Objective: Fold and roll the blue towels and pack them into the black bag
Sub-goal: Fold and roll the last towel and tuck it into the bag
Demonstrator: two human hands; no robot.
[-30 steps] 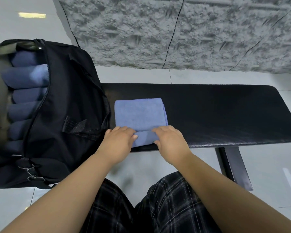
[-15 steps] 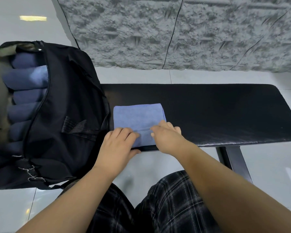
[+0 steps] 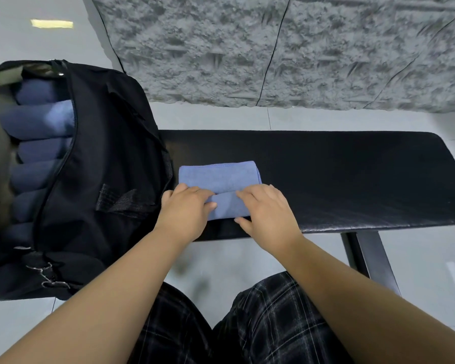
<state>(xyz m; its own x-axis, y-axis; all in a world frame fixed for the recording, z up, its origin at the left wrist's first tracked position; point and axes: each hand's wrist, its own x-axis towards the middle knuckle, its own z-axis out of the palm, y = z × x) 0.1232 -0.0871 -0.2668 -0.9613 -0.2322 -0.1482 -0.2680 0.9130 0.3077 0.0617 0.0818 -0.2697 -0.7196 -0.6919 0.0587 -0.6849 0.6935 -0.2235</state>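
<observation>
A folded blue towel (image 3: 218, 176) lies on the black bench (image 3: 352, 177), just right of the black bag (image 3: 103, 153). Its near end is rolled into a thick tube (image 3: 227, 206). My left hand (image 3: 185, 212) grips the roll's left end, fingers curled over the top. My right hand (image 3: 264, 210) holds the roll's right end, fingers on top and thumb against its near side. The bag stands unzipped at the left, with several rolled blue towels (image 3: 41, 122) stacked inside.
The bench's metal leg (image 3: 371, 261) drops to the tiled floor at the right. A rough grey stone wall (image 3: 273, 48) rises behind the bench. Metal clips (image 3: 46, 275) hang from the bag's near corner. My checked trousers (image 3: 247, 324) fill the bottom.
The roll at the towel's near end has grown thicker and moved away from me, leaving less flat towel beyond it. Both hands have travelled forward with it.
</observation>
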